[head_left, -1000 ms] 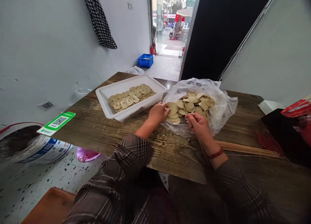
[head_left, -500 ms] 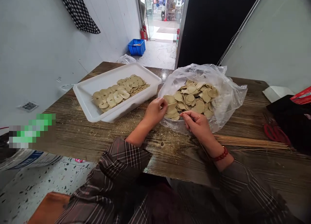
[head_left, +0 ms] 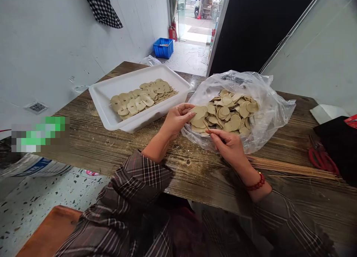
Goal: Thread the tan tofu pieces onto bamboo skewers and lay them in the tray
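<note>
Since L hand point(head_left: 175, 121) has a narrow grip on a slice point(head_left: 200, 111) at L side of the bag point(head_left: 275, 102) & R hand point(head_left: 231, 148) pinches a thin stick point(head_left: 206, 126), best keep slice flat, stick straight.

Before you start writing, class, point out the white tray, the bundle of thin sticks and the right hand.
White tray point(head_left: 150, 118): head view, outside of its near wall.
Bundle of thin sticks point(head_left: 290, 167): head view, middle of its length.
Right hand point(head_left: 231, 148): head view, back of the hand.
</note>
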{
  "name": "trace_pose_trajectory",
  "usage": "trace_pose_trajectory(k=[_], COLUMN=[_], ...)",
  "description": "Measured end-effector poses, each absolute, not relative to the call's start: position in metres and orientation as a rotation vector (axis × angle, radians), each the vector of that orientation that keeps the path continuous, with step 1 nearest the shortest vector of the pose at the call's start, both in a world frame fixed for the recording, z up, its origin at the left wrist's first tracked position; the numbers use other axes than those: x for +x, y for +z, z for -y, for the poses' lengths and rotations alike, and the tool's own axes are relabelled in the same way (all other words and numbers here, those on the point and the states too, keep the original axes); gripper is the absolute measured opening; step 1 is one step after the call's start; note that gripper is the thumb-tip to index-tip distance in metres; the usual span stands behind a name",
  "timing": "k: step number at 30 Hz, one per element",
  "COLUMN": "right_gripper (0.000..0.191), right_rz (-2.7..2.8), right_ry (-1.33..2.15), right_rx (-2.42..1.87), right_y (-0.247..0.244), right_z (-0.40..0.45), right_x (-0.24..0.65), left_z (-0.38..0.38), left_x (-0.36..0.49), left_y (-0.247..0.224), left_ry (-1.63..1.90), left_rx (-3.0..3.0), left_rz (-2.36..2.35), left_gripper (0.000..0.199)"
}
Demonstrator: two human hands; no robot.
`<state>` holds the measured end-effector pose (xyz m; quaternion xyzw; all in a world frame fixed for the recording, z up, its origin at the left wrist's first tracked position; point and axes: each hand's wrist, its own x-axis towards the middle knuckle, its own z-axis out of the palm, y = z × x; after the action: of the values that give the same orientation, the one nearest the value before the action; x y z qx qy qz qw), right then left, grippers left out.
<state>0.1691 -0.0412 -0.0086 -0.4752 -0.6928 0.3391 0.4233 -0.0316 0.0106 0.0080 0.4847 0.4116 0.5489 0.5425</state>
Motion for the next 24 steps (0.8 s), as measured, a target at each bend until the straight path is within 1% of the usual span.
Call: trace_pose_trajectory(k=[7, 24], right_gripper=[0.029, 0.029], right_rz=[1.745, 1.796], right_ry=[0.844, 0.829], right_rx=[-1.191, -1.203], right_y=[-0.0121, -0.0129], right_z=[0.0385, 0.0352], right_x=[0.1703, 0.1715], left_z=[-0.0089, -0.0064], left_x=[-0.0293, -0.0270], left_y=[0.0108, 0.0093], left_ry=[1.310, 1.307], left_rx=[1.161, 1.282], left_rz=[-0.985, -0.987], left_gripper=[0.023, 0.022])
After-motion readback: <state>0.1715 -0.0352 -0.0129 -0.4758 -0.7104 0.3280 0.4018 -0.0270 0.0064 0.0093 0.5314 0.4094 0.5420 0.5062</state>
